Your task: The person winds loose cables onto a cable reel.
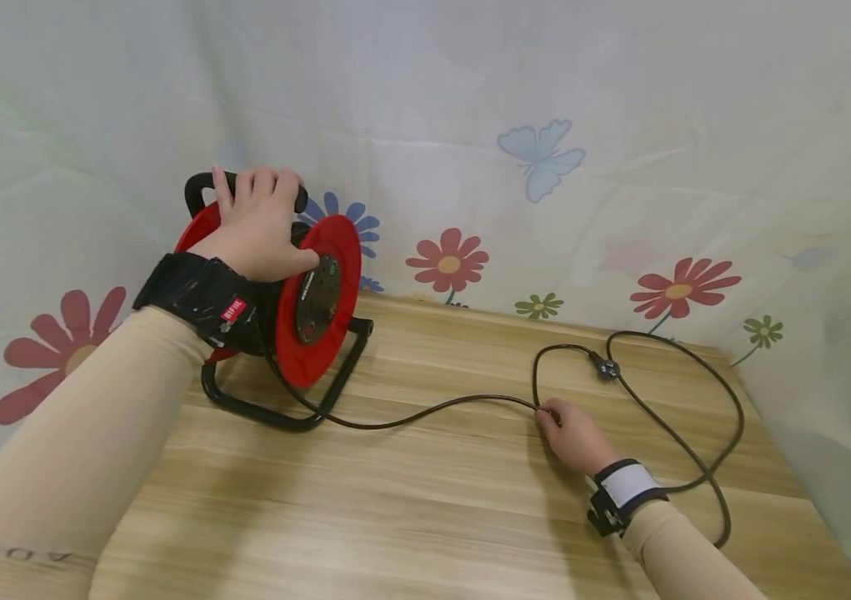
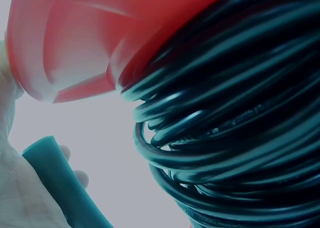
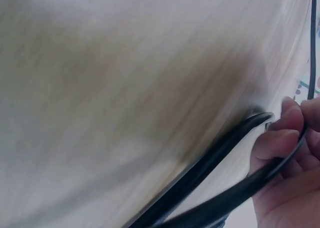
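A red and black cable reel (image 1: 317, 304) stands on its black tubular frame at the left of the wood-grain surface. My left hand (image 1: 256, 229) holds its top handle (image 2: 65, 183), fingers over the bar and thumb spread toward the red disc with the socket plate. Coils of black cable (image 2: 240, 123) are wound on the drum in the left wrist view. A free length of that cable (image 1: 425, 412) runs right from the reel, and my right hand (image 1: 578, 437) pinches it between thumb and fingers, low over the surface.
Past my right hand the cable loops across the right side and crosses itself near the wrist strap. Its plug (image 1: 607, 367) lies near the back. A pale curtain (image 1: 395, 75) with flowers and butterflies hangs along the back and sides of the wooden surface (image 1: 395, 500).
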`<state>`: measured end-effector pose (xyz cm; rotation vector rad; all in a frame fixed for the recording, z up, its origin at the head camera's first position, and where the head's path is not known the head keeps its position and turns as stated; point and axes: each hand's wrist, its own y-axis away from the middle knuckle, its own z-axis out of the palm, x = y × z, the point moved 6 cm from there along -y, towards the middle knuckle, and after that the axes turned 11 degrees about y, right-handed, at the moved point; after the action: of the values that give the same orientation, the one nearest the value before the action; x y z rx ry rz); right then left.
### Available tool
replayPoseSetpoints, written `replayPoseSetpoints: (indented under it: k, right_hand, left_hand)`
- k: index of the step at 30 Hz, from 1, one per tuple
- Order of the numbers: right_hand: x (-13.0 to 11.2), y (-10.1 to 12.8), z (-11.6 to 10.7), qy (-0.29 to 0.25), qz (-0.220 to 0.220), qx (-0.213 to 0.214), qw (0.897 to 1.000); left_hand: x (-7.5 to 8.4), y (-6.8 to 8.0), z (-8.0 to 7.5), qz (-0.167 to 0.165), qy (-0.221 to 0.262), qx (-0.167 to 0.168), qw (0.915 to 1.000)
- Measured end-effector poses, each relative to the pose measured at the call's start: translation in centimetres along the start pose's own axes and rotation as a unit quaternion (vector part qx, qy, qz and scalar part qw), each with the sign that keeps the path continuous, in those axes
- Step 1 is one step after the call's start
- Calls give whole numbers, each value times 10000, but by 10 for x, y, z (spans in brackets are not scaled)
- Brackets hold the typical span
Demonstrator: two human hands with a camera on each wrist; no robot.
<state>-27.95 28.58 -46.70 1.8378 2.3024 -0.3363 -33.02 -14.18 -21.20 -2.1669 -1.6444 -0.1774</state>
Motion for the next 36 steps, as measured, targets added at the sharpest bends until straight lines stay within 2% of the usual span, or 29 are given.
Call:
replayPoseSetpoints:
  k: [9, 27, 36]
  right_hand:
    - [-2, -3, -7, -3, 142, 335, 9993]
    - [6, -2, -6, 104, 369, 192, 9991]
    - [8, -1, -12, -71, 388, 440, 9983]
  left_hand:
    - [8, 3, 2, 286, 40, -138, 9995]
    - [24, 2, 9, 719, 113, -382, 9966]
    - [35, 2, 11, 966, 190, -613, 9933]
